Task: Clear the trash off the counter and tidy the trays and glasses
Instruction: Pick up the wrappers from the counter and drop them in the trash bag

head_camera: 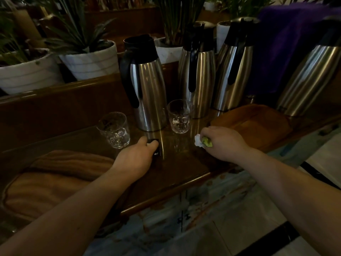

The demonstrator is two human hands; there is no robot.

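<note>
My right hand (224, 143) is closed on a wad of white tissue and a green wrapper (203, 142), just above the dark wooden counter (177, 163). My left hand (137, 157) grips a small black object (156, 148) lying on the counter. One clear glass (114, 129) stands left of that hand. A second glass (180, 116) stands between the steel jugs. A brown wooden tray (254, 122) lies at the right, beyond my right hand. More wooden trays (49, 180) are stacked at the left, under my left forearm.
Several steel thermos jugs (147, 89) with black handles stand along the back of the counter. White plant pots (90, 60) sit on the ledge behind. A purple cloth (287, 39) hangs at the back right. The counter's front edge drops to a tiled floor (221, 218).
</note>
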